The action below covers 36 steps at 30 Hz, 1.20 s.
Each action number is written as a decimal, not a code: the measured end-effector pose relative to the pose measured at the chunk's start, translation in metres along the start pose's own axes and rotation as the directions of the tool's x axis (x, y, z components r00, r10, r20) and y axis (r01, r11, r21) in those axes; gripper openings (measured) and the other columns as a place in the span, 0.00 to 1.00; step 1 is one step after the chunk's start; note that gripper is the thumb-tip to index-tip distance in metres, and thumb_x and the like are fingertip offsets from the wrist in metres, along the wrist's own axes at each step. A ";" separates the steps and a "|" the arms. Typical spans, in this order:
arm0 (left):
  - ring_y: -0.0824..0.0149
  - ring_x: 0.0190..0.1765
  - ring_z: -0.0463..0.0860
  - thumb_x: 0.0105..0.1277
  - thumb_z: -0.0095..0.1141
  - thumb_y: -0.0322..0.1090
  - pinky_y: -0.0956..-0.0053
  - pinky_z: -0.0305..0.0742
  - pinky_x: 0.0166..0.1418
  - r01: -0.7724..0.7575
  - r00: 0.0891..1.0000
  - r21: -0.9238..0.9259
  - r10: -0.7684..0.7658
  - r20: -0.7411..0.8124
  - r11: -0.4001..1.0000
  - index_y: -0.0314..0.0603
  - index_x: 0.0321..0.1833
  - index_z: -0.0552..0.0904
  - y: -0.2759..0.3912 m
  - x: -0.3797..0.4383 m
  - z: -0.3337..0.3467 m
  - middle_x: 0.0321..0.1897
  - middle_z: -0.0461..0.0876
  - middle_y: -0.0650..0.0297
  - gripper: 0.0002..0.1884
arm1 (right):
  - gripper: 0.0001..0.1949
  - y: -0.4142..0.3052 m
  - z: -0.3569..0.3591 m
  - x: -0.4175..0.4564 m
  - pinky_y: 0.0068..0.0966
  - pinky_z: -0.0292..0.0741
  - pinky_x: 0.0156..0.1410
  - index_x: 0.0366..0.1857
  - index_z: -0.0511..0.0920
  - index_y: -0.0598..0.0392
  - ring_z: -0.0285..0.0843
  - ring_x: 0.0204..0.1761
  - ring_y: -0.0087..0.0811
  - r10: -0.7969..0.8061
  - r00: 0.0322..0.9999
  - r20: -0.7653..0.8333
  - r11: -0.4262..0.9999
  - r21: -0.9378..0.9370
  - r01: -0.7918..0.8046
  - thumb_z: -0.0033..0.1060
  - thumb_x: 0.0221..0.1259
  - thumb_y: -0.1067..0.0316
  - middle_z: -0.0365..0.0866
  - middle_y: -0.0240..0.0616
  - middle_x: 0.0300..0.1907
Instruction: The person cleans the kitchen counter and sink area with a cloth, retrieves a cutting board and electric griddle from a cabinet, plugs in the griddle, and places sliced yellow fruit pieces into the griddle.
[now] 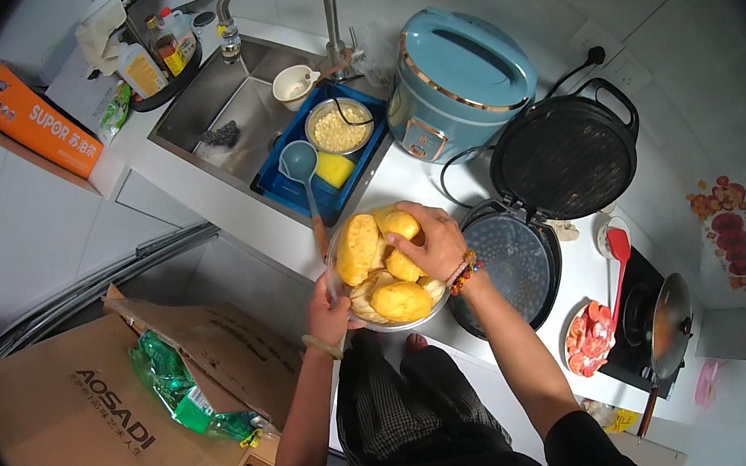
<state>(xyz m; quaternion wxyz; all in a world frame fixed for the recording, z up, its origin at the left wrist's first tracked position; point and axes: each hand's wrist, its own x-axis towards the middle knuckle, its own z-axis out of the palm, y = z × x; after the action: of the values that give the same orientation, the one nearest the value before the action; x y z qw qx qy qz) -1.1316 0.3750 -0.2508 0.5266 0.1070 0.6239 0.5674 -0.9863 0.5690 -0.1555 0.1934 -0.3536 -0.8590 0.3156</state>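
In front of my body is a clear bowl (441, 300) heaped with yellow, rounded pieces of food (400, 302); their exact kind is hard to tell. My left hand (327, 313) grips the bowl's left rim and wears a pale bangle at the wrist. Over the bowl's upper right, my right hand (433, 242) has its thumb and fingers around one yellow piece (400, 225). Its palm side is hidden. Just right of the bowl, an electric griddle (511, 271) stands with its dark lid (566, 156) raised.
A steel sink (180, 135) holds a blue basket (269, 179) with a ladle (298, 161). A blue rice cooker (459, 85) stands behind the griddle. Sliced red food (588, 338) lies near a lidded pan (671, 327). An open cardboard box (72, 432) is at lower left.
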 end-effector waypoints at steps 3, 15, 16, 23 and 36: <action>0.61 0.48 0.86 0.65 0.54 0.22 0.65 0.90 0.37 0.064 0.996 0.132 -0.056 -0.065 0.989 0.41 0.74 0.66 -0.005 0.010 -0.010 0.54 0.78 0.56 0.32 | 0.36 -0.001 -0.013 0.011 0.45 0.70 0.69 0.70 0.71 0.44 0.79 0.58 0.55 0.061 0.975 0.215 0.998 -0.002 -0.062 0.74 0.56 0.49 0.83 0.54 0.55; 0.48 0.68 0.68 0.61 0.70 0.46 0.54 0.62 0.74 -0.666 0.705 0.720 0.480 0.523 0.194 0.62 0.72 0.75 0.121 0.030 0.072 0.66 0.72 0.53 0.34 | 0.71 0.018 -0.030 0.015 0.42 0.67 0.73 0.83 0.44 0.44 0.68 0.64 0.58 0.059 0.888 0.457 0.993 -0.120 -0.004 0.89 0.27 0.65 0.71 0.55 0.62; 0.49 0.68 0.69 0.62 0.70 0.46 0.53 0.62 0.74 -0.643 0.737 0.740 0.421 0.528 0.198 0.63 0.72 0.76 0.120 0.034 0.077 0.66 0.73 0.55 0.33 | 0.71 0.013 -0.032 0.012 0.42 0.67 0.73 0.83 0.44 0.46 0.68 0.63 0.57 0.076 0.904 0.421 0.989 -0.151 -0.013 0.90 0.26 0.65 0.71 0.55 0.61; 0.47 0.61 0.79 0.72 0.61 0.41 0.57 0.72 0.65 -0.653 0.746 0.621 0.510 0.429 0.433 0.48 0.69 0.73 0.112 0.066 0.091 0.58 0.80 0.51 0.24 | 0.42 0.030 -0.037 -0.014 0.39 0.71 0.66 0.52 0.80 0.61 0.68 0.58 0.48 0.164 0.987 -0.007 0.972 -0.168 -0.162 0.92 0.23 0.56 0.73 0.49 0.50; 0.51 0.65 0.75 0.80 0.48 0.48 0.57 0.63 0.73 -0.564 0.805 0.387 0.591 0.060 0.729 0.49 0.73 0.70 0.098 0.082 0.077 0.63 0.78 0.52 0.23 | 0.15 0.011 -0.044 -0.021 0.27 0.83 0.58 0.48 0.74 0.57 0.85 0.49 0.29 0.540 0.825 0.167 0.062 0.969 -0.237 0.69 0.68 0.61 0.84 0.39 0.49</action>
<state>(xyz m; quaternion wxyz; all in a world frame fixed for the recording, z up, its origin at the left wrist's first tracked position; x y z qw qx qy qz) -1.1519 0.5133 -0.1991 0.2708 0.3779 0.6761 0.5715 -0.9419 0.5780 -0.1332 0.3796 -0.4028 -0.2999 0.7770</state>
